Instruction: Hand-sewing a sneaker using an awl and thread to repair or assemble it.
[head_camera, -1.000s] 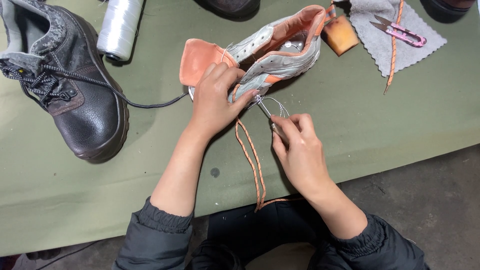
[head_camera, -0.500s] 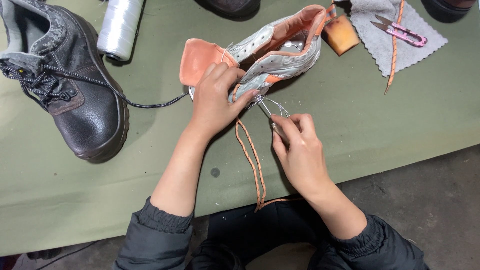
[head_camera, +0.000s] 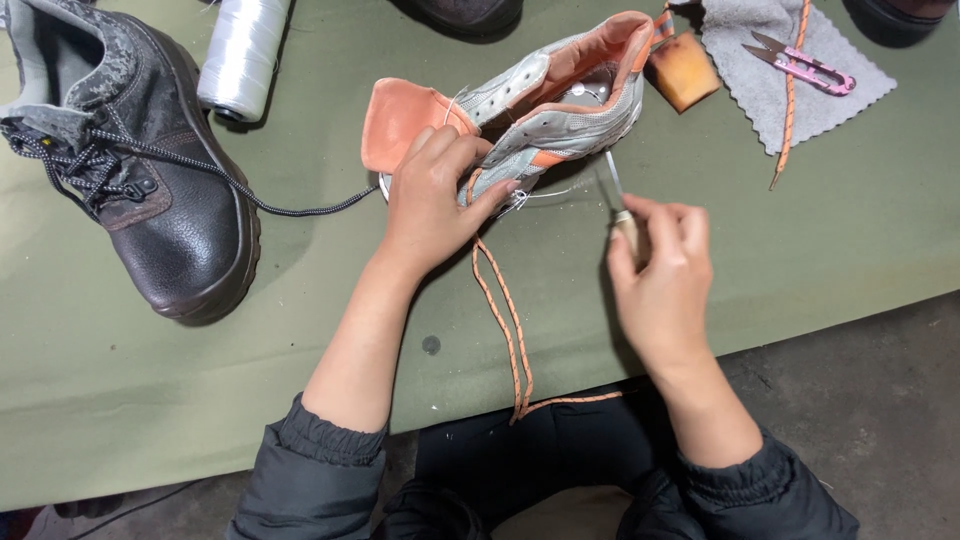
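A grey and orange shoe (head_camera: 545, 95) lies on its side on the green table (head_camera: 300, 340). My left hand (head_camera: 432, 195) presses down on it near the orange tongue, thumb on the sole edge. To the right of the shoe my right hand (head_camera: 662, 270) grips a stitching awl (head_camera: 620, 205) by its pale handle, its thin metal tip pointing up toward the shoe's side. A thin white thread runs from the sole toward the awl. An orange lace (head_camera: 505, 320) hangs from the shoe over the table's front edge.
A black leather boot (head_camera: 140, 180) with dark laces stands at the left. A white thread spool (head_camera: 243, 55) lies at the back. At the back right are an orange-brown block (head_camera: 683, 72) and pink thread snips (head_camera: 805, 62) on a grey cloth (head_camera: 790, 95).
My right hand has pulled away from the shoe to the right, drawing the awl and thread out. My left hand has stayed on the shoe.
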